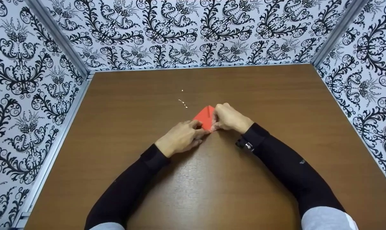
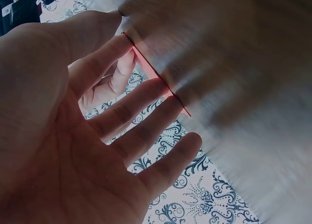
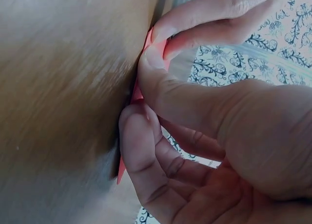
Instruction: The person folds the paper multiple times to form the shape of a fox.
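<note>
A small piece of folded red paper (image 1: 203, 117) lies on the table, with a crease line running down toward its near corner. My left hand (image 1: 182, 136) rests at its left and near side. In the left wrist view, the fingers (image 2: 144, 95) are fairly straight and spread, some tips touching the thin red edge. On the right side, my right hand (image 1: 228, 117) pinches the paper with thumb and curled fingers. The right wrist view shows the right thumb (image 3: 161, 85) against the red sheet (image 3: 137, 90), close to the left hand's fingers. Both hands hide parts of the paper.
The brown wooden table (image 1: 142, 95) has small white specks (image 1: 182, 102) beyond the paper, to its left. Patterned black-and-white walls (image 1: 180, 32) with grey metal posts (image 1: 57, 35) enclose its back and sides.
</note>
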Demonstrator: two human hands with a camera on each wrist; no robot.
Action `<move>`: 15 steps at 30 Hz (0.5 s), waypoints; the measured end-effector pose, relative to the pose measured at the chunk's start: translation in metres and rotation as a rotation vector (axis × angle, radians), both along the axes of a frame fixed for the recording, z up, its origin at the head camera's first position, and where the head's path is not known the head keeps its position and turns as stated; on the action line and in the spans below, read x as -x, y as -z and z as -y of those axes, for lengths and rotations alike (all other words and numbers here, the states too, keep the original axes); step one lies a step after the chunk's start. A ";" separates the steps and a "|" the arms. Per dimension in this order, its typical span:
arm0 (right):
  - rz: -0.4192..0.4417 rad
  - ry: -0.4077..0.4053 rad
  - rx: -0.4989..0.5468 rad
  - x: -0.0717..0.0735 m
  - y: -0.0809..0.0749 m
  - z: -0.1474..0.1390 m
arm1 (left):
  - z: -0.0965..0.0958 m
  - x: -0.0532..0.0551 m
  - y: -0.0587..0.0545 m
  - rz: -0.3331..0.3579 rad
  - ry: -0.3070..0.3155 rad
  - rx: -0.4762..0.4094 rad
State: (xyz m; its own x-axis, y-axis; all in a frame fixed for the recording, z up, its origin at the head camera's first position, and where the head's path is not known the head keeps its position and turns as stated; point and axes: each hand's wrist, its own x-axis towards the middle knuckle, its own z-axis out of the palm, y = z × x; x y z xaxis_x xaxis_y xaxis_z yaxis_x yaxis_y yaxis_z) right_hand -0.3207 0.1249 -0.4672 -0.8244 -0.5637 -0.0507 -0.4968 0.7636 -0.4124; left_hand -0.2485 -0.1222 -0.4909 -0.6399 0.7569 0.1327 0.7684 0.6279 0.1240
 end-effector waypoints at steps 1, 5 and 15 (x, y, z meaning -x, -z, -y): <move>0.002 0.007 0.000 0.001 0.000 0.000 | 0.000 0.000 0.000 0.006 0.002 -0.006; -0.015 0.027 0.002 0.006 0.000 -0.004 | 0.000 0.001 -0.002 -0.001 0.000 -0.012; -0.045 0.102 -0.023 0.017 0.003 -0.017 | 0.002 -0.001 0.002 -0.016 -0.006 -0.022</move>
State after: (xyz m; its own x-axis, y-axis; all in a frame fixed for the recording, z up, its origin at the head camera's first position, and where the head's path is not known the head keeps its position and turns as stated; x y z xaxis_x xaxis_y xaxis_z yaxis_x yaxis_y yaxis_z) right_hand -0.3377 0.1422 -0.4703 -0.8793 -0.4756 -0.0240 -0.4335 0.8203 -0.3732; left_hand -0.2471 -0.1238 -0.4931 -0.6421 0.7498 0.1598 0.7666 0.6298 0.1253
